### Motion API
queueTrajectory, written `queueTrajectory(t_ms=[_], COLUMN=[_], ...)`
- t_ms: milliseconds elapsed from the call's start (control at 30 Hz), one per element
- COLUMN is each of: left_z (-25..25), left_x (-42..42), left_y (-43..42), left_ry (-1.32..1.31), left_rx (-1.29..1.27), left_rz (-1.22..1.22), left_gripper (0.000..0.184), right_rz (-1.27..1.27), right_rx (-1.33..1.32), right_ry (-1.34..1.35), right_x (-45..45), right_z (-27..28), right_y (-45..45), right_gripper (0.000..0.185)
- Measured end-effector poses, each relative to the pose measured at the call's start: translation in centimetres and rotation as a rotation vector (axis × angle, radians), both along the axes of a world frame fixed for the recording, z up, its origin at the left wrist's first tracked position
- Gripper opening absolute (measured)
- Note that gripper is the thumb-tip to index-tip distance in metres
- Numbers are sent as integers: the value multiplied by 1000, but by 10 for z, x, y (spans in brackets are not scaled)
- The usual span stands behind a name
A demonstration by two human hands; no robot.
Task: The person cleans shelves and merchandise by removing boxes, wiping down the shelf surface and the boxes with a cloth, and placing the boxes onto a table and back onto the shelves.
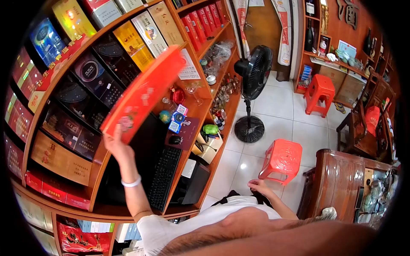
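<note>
My left hand (117,144) is raised at the shelves and grips the lower end of a long, flat red box (143,91) with a printed flower pattern. The box is tilted, its far end up beside a yellow carton (133,45) and a white notice (188,66). Below it are a dark monitor and a black keyboard (164,173). My right hand (259,186) hangs low near a red stool (282,160), fingers loosely bent and apart, with nothing seen in it.
A black standing fan (255,79) is on the tiled floor ahead. Another red stool (319,94) stands farther back. A wooden tea table (337,183) is at the right. Shelves of boxes (64,168) curve round the left.
</note>
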State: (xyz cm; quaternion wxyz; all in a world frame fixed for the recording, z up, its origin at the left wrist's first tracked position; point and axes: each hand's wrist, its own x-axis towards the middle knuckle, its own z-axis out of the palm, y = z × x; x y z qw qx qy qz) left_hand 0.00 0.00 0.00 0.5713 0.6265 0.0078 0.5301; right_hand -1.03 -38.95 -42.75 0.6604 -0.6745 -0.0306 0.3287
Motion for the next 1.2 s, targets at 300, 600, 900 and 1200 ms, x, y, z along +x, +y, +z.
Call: queueTrajectory(t_ms=[300,600,900,1200], left_z=[-145,-256,-259,-293], left_x=[67,34,24,2], left_y=[-177,-301,-406,-535], left_ry=[623,929,1007,1103], left_rx=[-240,-283,-305,-205], left_rz=[-1066,-1339,-1418,-1487], left_gripper=[18,20,23,26], right_rz=[-821,-1593,-1810,-1219], right_rx=[-97,-747,-1321,-1349], right_ry=[75,-376,376,210], right_x=[-33,-251,-274,-223], right_z=[9,-76,-12,-38], right_y=[-102,-286,-333,-361], right_gripper=[40,40,84,80])
